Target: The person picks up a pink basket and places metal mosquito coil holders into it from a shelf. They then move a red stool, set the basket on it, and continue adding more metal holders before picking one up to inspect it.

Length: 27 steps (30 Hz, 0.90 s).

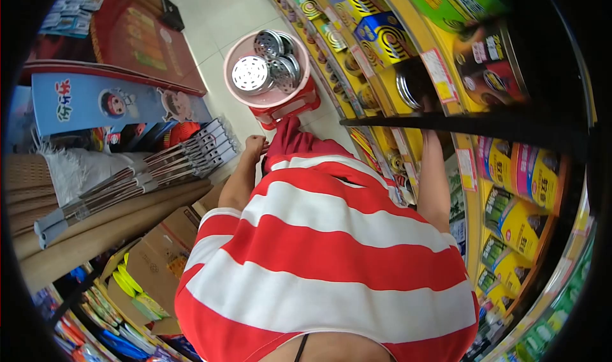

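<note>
My right hand [428, 104] reaches into a shelf bay on the right, partly in shadow behind a dark shelf edge. Its fingers are at the side of a round metal tin [408, 86] with shiny ridged rims, and they seem to grip it. By my left thigh hangs my left hand [256, 144], its fingers curled in and nothing visible in them. On the floor ahead, a pink basin [232, 65] holds several round metal mosquito coil holders [250, 74] with perforated lids, some tilted against one another.
Under the basin is a red stool [287, 112]. Shelves on the right carry mosquito coil boxes [382, 35] and yellow packs [510, 225]. To my left, a bundle of metal rods [185, 155] sticks out near my arm, above an open cardboard box [156, 253].
</note>
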Tool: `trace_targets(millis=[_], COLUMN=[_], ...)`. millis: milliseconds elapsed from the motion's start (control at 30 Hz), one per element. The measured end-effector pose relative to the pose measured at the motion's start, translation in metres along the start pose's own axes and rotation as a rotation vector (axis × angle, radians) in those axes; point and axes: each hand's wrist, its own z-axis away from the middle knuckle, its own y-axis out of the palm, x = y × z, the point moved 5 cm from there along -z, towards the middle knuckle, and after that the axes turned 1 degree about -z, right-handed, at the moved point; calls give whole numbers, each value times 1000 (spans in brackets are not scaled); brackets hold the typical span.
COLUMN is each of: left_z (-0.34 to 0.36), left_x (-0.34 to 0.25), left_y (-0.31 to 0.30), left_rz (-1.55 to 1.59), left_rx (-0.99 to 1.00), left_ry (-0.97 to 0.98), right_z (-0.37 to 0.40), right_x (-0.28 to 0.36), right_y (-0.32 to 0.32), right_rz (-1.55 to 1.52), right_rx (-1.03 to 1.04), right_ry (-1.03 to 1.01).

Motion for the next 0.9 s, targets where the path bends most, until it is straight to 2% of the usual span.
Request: trace_targets(millis=[67, 167, 200, 300, 367, 400, 467, 500, 533, 567, 700, 733, 833, 867, 900], left_z=[-4, -29, -53, -58, -73, -81, -110, -104, -86, -76, -147, -157, -213, -216, -184], left_x=[-19, -44, -47, -87, -104, -111, -118, -130, -145, -157, -141, -140, -118, -118, -130], left_y=[3, 1, -2, 1, -1, -3, -7, -5, -4, -1, -4, -4, -5, -6, -1], left_rz=[18, 110, 119, 283, 331, 353, 348, 321, 294, 266, 251, 249, 437, 448, 420], left_rx=[-29, -63, -19, -50, -127, -151, -152, -174, -194, -215, -85, -115, -95, -75, -180], left_ry=[16, 64, 66, 71, 54, 46, -19, -46, -73, -98, -119, -110, -107, -117, -154], right_z=[-6, 36, 44, 59, 51, 59, 91, 116, 131, 144, 205, 219, 248, 254, 259], right_x=[-13, 43, 51, 85, 56, 47, 48, 49, 46, 44, 92, 97, 90, 84, 81], right_y=[-11, 15, 16, 24, -1, -13, -19, -14, -28, -41, 19, 33, 58, 63, 67], right_rz=[52, -22, -9, 269, 221, 89, -162, -283, 157, 598, 339, 291, 266, 288, 311], right_rx=[-25, -111, -111, -96, -257, -305, -468, -580, -616, -632, -561, -564, -544, -508, -474], right_ry=[-51, -1, 104, 157, -57, -91, -2, 125, 211, 301, 179, 169, 144, 151, 157])
